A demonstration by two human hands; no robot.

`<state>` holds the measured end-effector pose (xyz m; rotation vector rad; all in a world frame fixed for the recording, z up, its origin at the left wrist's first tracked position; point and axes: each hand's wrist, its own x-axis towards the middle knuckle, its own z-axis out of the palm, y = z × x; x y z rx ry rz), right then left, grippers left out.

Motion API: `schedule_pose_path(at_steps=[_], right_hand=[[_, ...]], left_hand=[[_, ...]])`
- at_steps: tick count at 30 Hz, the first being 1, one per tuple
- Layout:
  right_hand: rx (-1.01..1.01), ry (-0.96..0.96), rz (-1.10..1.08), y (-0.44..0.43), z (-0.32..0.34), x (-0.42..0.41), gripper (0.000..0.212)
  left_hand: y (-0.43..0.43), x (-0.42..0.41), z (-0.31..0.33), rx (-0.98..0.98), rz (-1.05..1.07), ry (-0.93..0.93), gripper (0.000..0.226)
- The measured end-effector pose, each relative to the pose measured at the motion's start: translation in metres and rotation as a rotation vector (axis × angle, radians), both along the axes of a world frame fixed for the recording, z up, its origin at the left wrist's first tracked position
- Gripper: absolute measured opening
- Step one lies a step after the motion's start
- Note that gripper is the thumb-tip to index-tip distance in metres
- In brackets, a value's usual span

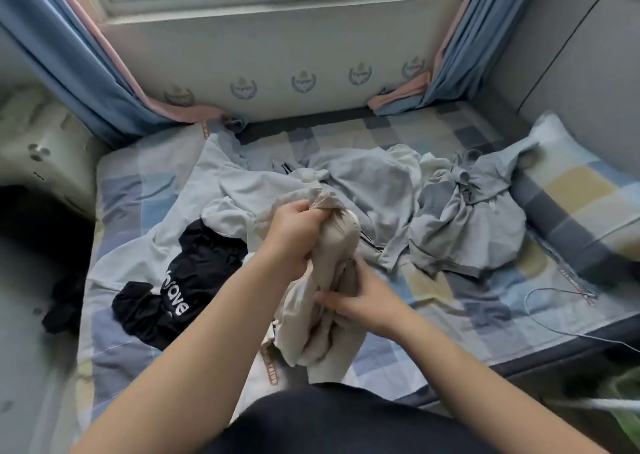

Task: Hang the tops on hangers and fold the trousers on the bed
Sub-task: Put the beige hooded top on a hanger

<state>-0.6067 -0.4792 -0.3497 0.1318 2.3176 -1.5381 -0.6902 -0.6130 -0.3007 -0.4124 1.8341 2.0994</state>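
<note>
1. A blue curtain (69, 72) with a pink edge is seen at 10 o'clock. It hangs down to the bed (485, 318).
2. A small dark cloth (65, 301) is seen at 8 o'clock, just beside the left edge of the bed.
3. A black top (194, 277) with white letters is laid crumpled on the bed, at 9 o'clock from the hands. One edge of it is tucked under a pale cloth.
4. The left hand (294, 235) is curled tight around the top end of a beige garment (332, 266).
5. The beige garment is bunched up and held above the bed in the middle of the view. Its loose end hangs down toward 6 o'clock. It cannot be told if it is a top or trousers.
6. The right hand (360, 303) is found at 5 o'clock from the left hand. The lower part of the beige garment is gripped in its fingers and thumb.
7. A heap of pale blue-grey clothes (363, 180) is spread on the bed at 12 o'clock, behind the hands.
8. A grey garment (460, 228) is crumpled at 2 o'clock, touching that heap.
9. A thin wire (540, 315) is laid on the checked sheet at 3 o'clock.
10. A checked pillow (581, 183) is placed at 2 o'clock, by the grey wall.
</note>
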Motion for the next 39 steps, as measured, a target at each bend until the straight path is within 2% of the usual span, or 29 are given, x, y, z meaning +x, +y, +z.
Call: schedule_pose_path(at_steps=[3,7,10,12,15,17,19,21,24,26,28,30,32,34,35,37,39], right_hand=[[0.05,0.061,-0.122,0.0,-0.011,-0.022,0.033],[-0.135,0.113,-0.303,0.007,0.023,-0.048,0.034],[-0.266,0.048,-0.367,0.013,0.05,-0.063,0.024],[-0.379,0.01,-0.385,0.012,0.071,-0.069,0.021],[-0.523,-0.019,-0.33,0.003,0.1,-0.07,0.02],[-0.628,-0.061,-0.284,-0.003,0.116,-0.065,0.023],[-0.693,-0.086,-0.254,-0.002,0.126,-0.062,0.026],[-0.695,-0.066,-0.24,0.006,0.131,-0.06,0.024],[-0.549,0.012,-0.326,0.029,0.114,-0.056,0.026],[-0.378,0.051,-0.295,0.042,0.095,-0.043,0.047],[-0.239,0.049,-0.168,0.048,0.078,-0.029,0.083],[-0.163,0.05,-0.063,0.048,0.072,-0.018,0.108],[-0.153,0.094,-0.012,0.044,0.075,-0.012,0.121],[-0.23,0.134,0.02,0.039,0.085,-0.008,0.118],[-0.267,0.15,0.03,0.036,0.092,-0.006,0.109],[-0.274,0.211,0.01,0.03,0.099,-0.001,0.077],[-0.222,0.331,-0.101,0.024,0.103,0.006,0.047]], left_hand=[[-0.003,-0.012,-0.002,0.029,0.051,0.036,0.008],[-0.027,-0.004,-0.014,-0.151,-0.01,0.109,0.059],[-0.037,0.029,-0.034,-0.404,-0.081,0.301,0.081],[-0.034,0.05,-0.048,-0.408,-0.199,0.386,0.093],[-0.014,0.057,-0.053,-0.246,-0.235,0.45,0.078],[-0.002,0.047,-0.047,-0.223,-0.11,0.481,0.048],[0.0,0.036,-0.035,-0.206,0.012,0.403,0.025],[-0.003,0.03,-0.022,-0.126,0.09,0.328,0.025],[-0.01,0.022,-0.005,-0.022,0.131,0.314,0.027],[-0.015,0.018,0.006,0.013,0.124,0.361,0.027],[-0.02,0.015,0.017,0.03,0.065,0.417,0.03],[-0.024,0.015,0.031,0.013,-0.043,0.411,0.029],[-0.028,0.015,0.049,-0.037,-0.189,0.384,0.029],[-0.033,0.013,0.059,-0.079,-0.349,0.39,0.029],[-0.035,0.012,0.063,-0.097,-0.418,0.393,0.026],[-0.035,0.011,0.067,-0.141,-0.539,0.38,0.017],[-0.033,0.01,0.066,-0.209,-0.598,0.41,0.014]])
